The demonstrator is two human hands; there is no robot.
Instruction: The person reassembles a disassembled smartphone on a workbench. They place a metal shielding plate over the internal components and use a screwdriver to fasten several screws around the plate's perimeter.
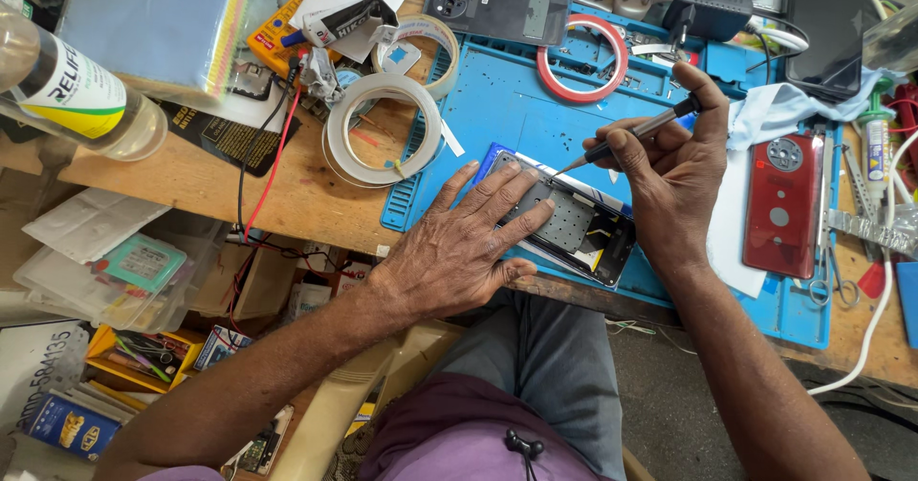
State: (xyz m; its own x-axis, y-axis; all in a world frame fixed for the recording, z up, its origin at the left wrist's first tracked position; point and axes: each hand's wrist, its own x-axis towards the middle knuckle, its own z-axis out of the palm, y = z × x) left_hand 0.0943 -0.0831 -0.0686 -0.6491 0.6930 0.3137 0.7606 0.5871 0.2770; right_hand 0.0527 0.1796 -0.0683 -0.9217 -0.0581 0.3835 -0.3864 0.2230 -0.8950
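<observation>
**A:** So what's on the counter (316,204) right now?

**B:** An opened phone (574,225) lying back-side up on the blue work mat (507,108), near the front edge. The left hand (459,247) is flat on it, fingers spread, pressing it down rather than gripping. The right hand (674,170) is pinched around a thin screwdriver (636,132), tip touching the phone's upper edge.

**A:** And the clutter?

**B:** Plenty. A red phone back cover (782,204) sits just right of that hand, a dark phone back (497,8) lies at the top of the mat, a red tape ring (581,58) beside it, and a big white tape roll (382,129) left of the mat. A clear bottle (72,94) lies on its side at far left.
</observation>
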